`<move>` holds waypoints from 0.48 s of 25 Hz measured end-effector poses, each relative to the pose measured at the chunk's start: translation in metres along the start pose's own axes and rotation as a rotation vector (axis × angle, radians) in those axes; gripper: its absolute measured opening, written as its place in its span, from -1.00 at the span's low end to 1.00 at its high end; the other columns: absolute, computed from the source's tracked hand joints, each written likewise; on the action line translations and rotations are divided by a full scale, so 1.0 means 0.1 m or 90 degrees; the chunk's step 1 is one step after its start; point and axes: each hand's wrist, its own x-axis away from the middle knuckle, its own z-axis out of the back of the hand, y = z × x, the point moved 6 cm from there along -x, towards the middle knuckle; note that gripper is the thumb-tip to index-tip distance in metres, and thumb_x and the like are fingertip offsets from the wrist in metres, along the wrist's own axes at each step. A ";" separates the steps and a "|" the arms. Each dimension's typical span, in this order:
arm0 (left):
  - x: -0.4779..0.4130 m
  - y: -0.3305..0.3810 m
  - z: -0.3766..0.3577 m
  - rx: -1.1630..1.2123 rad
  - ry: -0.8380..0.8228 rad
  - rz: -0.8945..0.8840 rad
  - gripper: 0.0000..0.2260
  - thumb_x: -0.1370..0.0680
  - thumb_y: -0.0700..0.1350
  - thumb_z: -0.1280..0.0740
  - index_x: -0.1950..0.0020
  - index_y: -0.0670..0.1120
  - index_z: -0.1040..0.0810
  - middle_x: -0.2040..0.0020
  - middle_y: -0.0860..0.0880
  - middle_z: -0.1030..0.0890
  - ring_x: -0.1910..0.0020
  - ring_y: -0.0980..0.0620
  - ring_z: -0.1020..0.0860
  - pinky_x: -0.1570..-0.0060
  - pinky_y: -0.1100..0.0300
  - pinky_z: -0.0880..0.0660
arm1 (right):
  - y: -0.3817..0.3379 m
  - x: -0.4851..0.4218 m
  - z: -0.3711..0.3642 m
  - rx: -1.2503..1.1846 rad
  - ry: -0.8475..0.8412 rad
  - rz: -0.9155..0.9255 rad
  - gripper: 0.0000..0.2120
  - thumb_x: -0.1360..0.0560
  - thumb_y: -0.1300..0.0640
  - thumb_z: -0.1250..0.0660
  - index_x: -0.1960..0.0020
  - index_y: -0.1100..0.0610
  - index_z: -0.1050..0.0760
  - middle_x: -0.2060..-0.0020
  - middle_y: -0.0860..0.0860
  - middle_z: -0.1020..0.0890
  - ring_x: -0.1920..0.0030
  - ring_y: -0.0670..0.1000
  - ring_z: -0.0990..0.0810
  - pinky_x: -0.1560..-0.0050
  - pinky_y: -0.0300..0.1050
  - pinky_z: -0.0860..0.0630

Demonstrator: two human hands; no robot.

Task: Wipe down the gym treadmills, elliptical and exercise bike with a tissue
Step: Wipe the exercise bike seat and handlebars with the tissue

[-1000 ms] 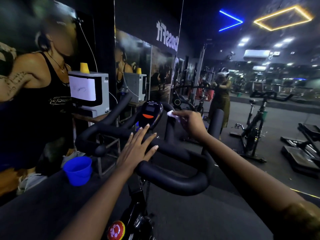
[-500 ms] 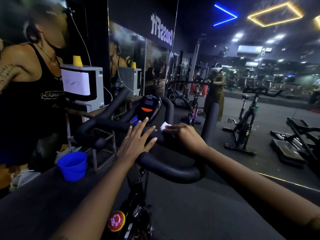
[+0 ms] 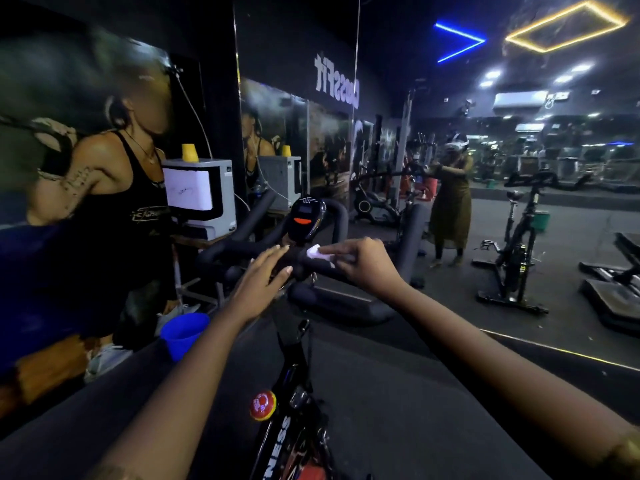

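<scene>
A black exercise bike stands right in front of me, its padded handlebar looping across the middle of the view. Its small console with an orange button rises behind the bar. My right hand pinches a white tissue and presses it on the handlebar's cross bar, just below the console. My left hand lies flat on the bar to the left of the tissue, fingers straight. A red knob sits on the bike frame below.
A mirrored wall runs ahead and reflects me and the bike. A blue bucket stands on the floor at the left, below a grey machine with a yellow cup on top. Another exercise bike and a low bench show at the right.
My right hand with the tissue came down from beside the console onto the cross bar and slid left toward my left hand. My left hand stayed on the bar.
</scene>
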 end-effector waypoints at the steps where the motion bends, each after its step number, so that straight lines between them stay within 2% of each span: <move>1: 0.16 0.02 0.07 -0.019 0.001 0.011 -0.56 -0.58 -0.04 -0.26 -0.44 -0.15 -0.36 -0.43 -0.17 -0.35 -0.44 -0.08 -0.30 -0.46 -0.05 -0.16 | -0.09 0.11 -0.02 -0.030 -0.014 0.007 -0.75 -0.44 0.30 -0.35 -0.05 0.08 -0.65 0.03 0.06 -0.68 0.03 -0.01 -0.64 0.15 -0.50 -0.32; 4: 0.82 0.04 0.16 -0.076 -0.027 0.059 -0.56 -0.58 -0.10 -0.30 -0.44 -0.16 -0.35 -0.43 -0.18 -0.34 -0.44 -0.11 -0.30 -0.43 0.13 -0.14 | -0.26 0.52 -0.11 -0.090 -0.072 0.016 -0.74 -0.42 0.32 -0.35 -0.02 0.08 -0.67 0.05 0.03 -0.69 0.01 -0.06 -0.63 0.07 -0.46 -0.38; 6: 1.35 0.03 0.16 -0.105 -0.073 0.118 -0.47 -0.54 0.07 -0.25 -0.45 -0.15 -0.34 -0.44 -0.17 -0.34 -0.44 -0.10 -0.30 -0.41 0.20 -0.13 | -0.32 0.86 -0.25 -0.115 -0.121 0.014 -0.73 -0.40 0.35 -0.33 -0.01 0.11 -0.67 0.06 0.05 -0.69 0.00 -0.03 -0.64 0.12 -0.55 -0.34; 8: 1.89 0.03 0.09 -0.139 -0.117 0.172 -0.33 -0.47 0.25 -0.13 -0.46 -0.12 -0.34 -0.45 -0.14 -0.34 -0.44 -0.07 -0.30 -0.43 0.15 -0.13 | -0.37 1.23 -0.42 -0.133 -0.184 -0.001 -0.73 -0.42 0.35 -0.31 -0.04 0.13 -0.65 0.03 0.07 -0.68 -0.03 -0.01 -0.63 0.12 -0.57 -0.32; 10: 2.43 0.05 -0.03 -0.170 -0.151 0.230 -0.26 -0.44 0.34 -0.03 -0.48 -0.08 -0.30 -0.47 -0.11 -0.31 -0.46 -0.03 -0.27 -0.45 0.07 -0.09 | -0.39 1.64 -0.66 -0.123 -0.246 -0.005 -0.74 -0.45 0.30 -0.30 -0.06 0.10 -0.65 0.00 0.07 -0.67 -0.06 0.00 -0.62 0.06 -0.43 -0.41; 12: 3.07 0.13 -0.22 -0.197 -0.196 0.290 -0.35 -0.50 0.28 -0.06 -0.51 -0.04 -0.24 -0.50 -0.07 -0.25 -0.48 0.02 -0.22 -0.47 0.04 -0.02 | -0.42 2.11 -0.92 -0.090 -0.317 0.016 -0.74 -0.47 0.27 -0.28 -0.09 0.09 -0.63 -0.01 0.09 -0.67 -0.05 0.06 -0.62 0.00 -0.25 -0.43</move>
